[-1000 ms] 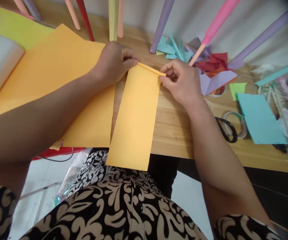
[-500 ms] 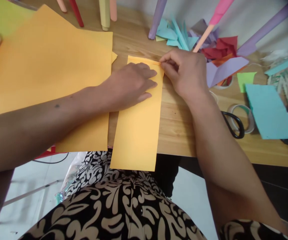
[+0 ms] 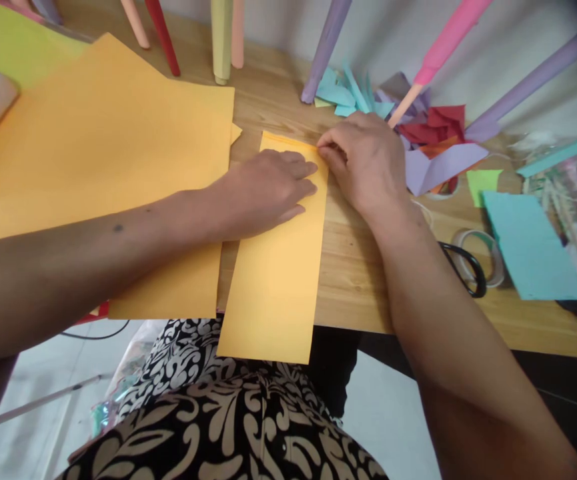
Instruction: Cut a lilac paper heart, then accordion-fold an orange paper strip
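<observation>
A long yellow-orange paper strip (image 3: pixel 278 287) lies on the wooden table, its near end hanging over the front edge. Along its far edge runs a narrow fold. My left hand (image 3: pixel 273 193) rests flat on the upper part of the strip, fingers apart and pointing right. At the strip's far right corner, my right hand (image 3: pixel 363 160) pinches the folded edge between thumb and fingertips. Larger yellow-orange sheets (image 3: pixel 103 147) spread out to the left, partly under my left forearm.
Rolled paper tubes, one of them purple (image 3: pixel 325 53), stand along the back. Coloured scraps (image 3: pixel 433 127) pile up at the back right. A tape roll (image 3: pixel 493 263), a black-handled tool (image 3: pixel 468 267) and a turquoise paper piece (image 3: pixel 533 247) lie to the right.
The whole scene sits slightly lower in the picture, as the camera has tilted. My left hand stays flat on the strip, and my right hand still pinches its corner.
</observation>
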Demonstrator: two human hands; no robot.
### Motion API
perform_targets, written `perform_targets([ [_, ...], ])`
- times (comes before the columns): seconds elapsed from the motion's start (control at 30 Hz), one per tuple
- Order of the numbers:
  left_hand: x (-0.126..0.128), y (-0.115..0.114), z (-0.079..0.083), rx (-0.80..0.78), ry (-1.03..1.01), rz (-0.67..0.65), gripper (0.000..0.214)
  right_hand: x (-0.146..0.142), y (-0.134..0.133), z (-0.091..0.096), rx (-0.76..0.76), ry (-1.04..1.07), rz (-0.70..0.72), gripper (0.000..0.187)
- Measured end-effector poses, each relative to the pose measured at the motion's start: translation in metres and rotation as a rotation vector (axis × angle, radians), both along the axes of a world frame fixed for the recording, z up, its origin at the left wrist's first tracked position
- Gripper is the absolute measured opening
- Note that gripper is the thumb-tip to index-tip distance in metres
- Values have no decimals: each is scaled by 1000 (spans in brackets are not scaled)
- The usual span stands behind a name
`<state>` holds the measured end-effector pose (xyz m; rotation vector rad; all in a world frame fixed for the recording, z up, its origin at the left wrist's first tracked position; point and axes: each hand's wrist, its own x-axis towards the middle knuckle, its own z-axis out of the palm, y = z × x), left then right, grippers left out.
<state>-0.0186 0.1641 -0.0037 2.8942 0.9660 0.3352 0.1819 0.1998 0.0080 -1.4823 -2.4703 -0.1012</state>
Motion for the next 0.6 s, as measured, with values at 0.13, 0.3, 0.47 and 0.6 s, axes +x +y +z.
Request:
perform_targets([
  [0.13, 0, -1, 4, 7, 57, -48, 34, -15, 7, 9, -58, -66, 28, 21],
  [0.3, 0, -5, 9, 15, 133, -55, 35, -33, 16, 5, -43, -29, 106, 18],
  [0.47, -1, -11, 15, 22, 221, -29, 39, -36, 18, -4, -54, 53, 82, 16],
  [0.6, -5, -16, 24, 9, 317, 115, 40, -35, 15, -4, -91, 32, 60, 14],
])
